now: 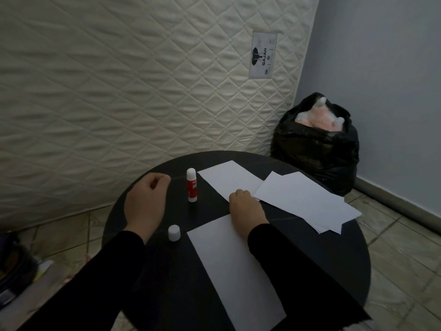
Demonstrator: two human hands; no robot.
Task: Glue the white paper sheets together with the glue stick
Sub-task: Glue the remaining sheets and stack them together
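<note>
two hands (145, 201) (247, 211) curled, fingertips hidden | paper sheet (229, 263) under sleeve

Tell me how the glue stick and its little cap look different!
The glue stick is tall with a red label; the cap is short and all white. The glue stick stands farther back on the table, between the left hand and the paper; the cap sits nearer, off the stick. Both stand upright, untouched.

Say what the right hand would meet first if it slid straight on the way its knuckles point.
Probably the far white sheet; the right hand already rests at its near edge.
</note>
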